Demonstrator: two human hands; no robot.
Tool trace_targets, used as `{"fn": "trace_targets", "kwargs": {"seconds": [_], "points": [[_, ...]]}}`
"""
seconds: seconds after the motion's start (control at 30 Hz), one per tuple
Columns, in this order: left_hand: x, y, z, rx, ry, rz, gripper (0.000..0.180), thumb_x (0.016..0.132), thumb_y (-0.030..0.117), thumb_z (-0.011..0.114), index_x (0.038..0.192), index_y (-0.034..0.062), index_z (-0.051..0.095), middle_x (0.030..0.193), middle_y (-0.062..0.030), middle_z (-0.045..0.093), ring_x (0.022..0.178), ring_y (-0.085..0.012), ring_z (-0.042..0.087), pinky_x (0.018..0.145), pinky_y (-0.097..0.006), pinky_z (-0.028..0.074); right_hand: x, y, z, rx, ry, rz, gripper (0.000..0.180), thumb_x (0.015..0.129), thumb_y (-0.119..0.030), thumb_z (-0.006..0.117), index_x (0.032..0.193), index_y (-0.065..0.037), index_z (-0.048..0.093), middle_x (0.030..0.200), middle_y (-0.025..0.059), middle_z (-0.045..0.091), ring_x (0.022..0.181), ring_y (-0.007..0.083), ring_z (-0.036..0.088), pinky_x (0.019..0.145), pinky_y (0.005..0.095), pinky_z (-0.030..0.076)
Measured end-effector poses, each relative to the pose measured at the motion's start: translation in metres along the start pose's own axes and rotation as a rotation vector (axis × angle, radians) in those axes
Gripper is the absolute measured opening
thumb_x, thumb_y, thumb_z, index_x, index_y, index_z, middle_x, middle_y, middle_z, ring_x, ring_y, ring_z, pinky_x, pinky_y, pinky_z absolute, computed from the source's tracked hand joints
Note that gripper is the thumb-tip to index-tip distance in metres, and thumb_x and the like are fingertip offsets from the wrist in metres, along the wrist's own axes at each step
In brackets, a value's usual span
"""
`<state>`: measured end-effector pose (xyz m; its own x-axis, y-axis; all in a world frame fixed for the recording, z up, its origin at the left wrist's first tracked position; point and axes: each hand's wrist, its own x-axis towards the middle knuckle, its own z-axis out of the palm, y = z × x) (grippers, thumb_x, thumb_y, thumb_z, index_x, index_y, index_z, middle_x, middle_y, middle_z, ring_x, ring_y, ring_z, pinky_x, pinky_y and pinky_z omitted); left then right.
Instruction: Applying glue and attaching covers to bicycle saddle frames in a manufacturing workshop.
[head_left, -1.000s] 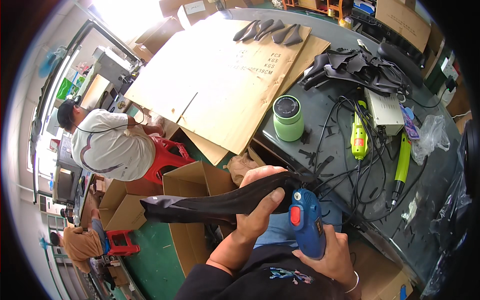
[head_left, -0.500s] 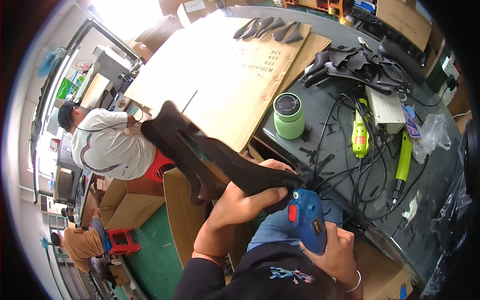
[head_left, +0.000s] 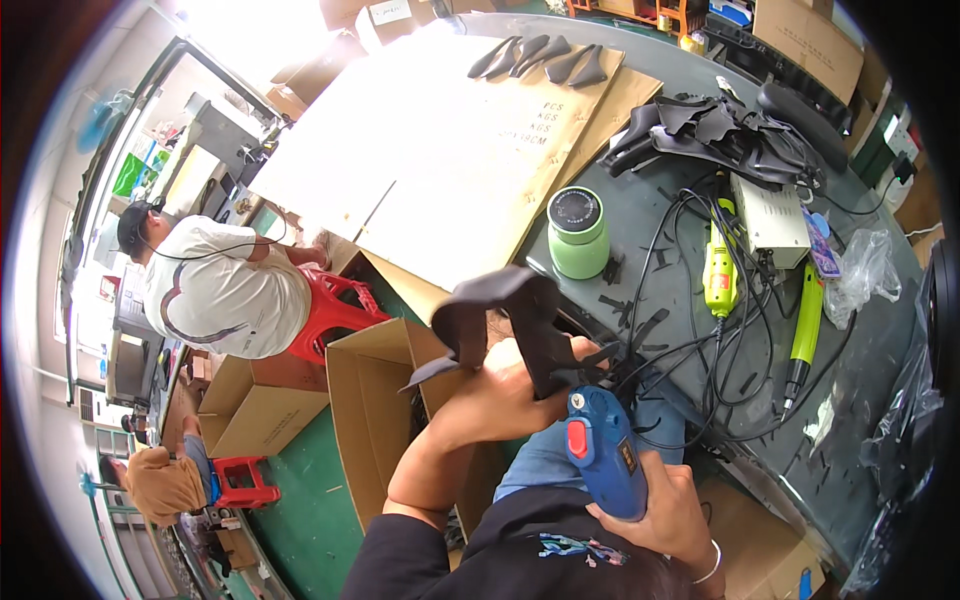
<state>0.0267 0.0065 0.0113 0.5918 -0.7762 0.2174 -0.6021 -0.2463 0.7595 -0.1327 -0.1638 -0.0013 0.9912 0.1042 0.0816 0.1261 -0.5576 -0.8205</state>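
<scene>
Fingers of the left hand (head_left: 505, 385) grip a curved black leather-like piece (head_left: 505, 315), held up near the table's near edge. The right hand (head_left: 655, 500) clasps a blue glue gun with a red trigger (head_left: 603, 455). Farther off stands a green cylindrical flask (head_left: 578, 235) on the dark grey worktable (head_left: 880, 400).

cables (head_left: 690, 330) crowd bench (cardboard (head_left: 440, 170) bare)

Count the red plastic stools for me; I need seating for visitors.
2: one red stool under the seated person in white, another red stool by the crouching person in tan. Others may be hidden.
</scene>
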Motion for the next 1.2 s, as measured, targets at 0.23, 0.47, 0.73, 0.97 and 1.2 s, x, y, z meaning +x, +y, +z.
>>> {"fn": "trace_targets", "kwargs": {"seconds": [0.23, 0.47, 0.73, 0.97, 1.2], "points": [[0.001, -0.007, 0.025, -0.052, 0.084, 0.035, 0.026, 0.072, 0.0, 0.06, 0.098, -0.0025, 0.056, 0.091, -0.0105, 0.058, 0.084, -0.0212, 0.058, 0.074, -0.028, 0.046, 0.004, -0.007, -0.007, 0.198, -0.041, -0.012, 0.05, 0.065, -0.027, 0.079, 0.088, 0.005, 0.048, 0.059, 0.0136, 0.058, 0.05, 0.027, 0.061, 0.049, 0.0328, 0.049], [-0.004, -0.006, 0.037, -0.069, 0.05, 0.018, 0.033, 0.072, 0.003, 0.064, 0.103, 0.0039, 0.056, 0.093, -0.0083, 0.06, 0.086, -0.0225, 0.059, 0.078, -0.03, 0.047, 0.007, -0.016, -0.013, 0.135, -0.045, -0.099, 0.051, 0.064, -0.026, 0.081, 0.09, 0.005, 0.049, 0.059, 0.0099, 0.056, 0.049, 0.0222, 0.061, 0.049, 0.0298, 0.048], [-0.016, -0.04, 0.07, -0.113, 0.094, 0.083, 0.026, 0.074, 0.008, 0.064, 0.097, 0.003, 0.055, 0.091, -0.0098, 0.058, 0.087, -0.0238, 0.058, 0.079, -0.031, 0.045, 0.002, -0.013, -0.011, 0.317, -0.024, 0.043, 0.056, 0.053, -0.03, 0.086, 0.087, -0.002, 0.052, 0.066, 0.0052, 0.057, 0.054, 0.0195, 0.056, 0.052, 0.0306, 0.044], [-0.021, -0.014, 0.05, -0.754, -0.25, -0.28, 0.023, 0.068, 0.002, 0.061, 0.086, 0.0038, 0.047, 0.095, -0.008, 0.049, 0.092, -0.0188, 0.051, 0.078, -0.033, 0.04, 0.009, 0.007, 0.0, 0.063, 0.38, 0.033, 0.051, 0.063, -0.018, 0.08, 0.097, 0.0, 0.046, 0.069, 0.0139, 0.06, 0.059, 0.0267, 0.064, 0.054, 0.0334, 0.05], [0.001, 0.026, 0.069, -1.625, 0.606, -0.052, 0.042, 0.083, 0.044, 0.049, 0.096, 0.0044, 0.046, 0.1, -0.0123, 0.05, 0.092, -0.0227, 0.049, 0.083, -0.034, 0.041, 0.016, -0.003, 0.005, 0.225, 0.131, -0.067, 0.051, 0.059, -0.021, 0.082, 0.091, 0.001, 0.048, 0.065, 0.0114, 0.058, 0.056, 0.0222, 0.062, 0.053, 0.0305, 0.047]]}}
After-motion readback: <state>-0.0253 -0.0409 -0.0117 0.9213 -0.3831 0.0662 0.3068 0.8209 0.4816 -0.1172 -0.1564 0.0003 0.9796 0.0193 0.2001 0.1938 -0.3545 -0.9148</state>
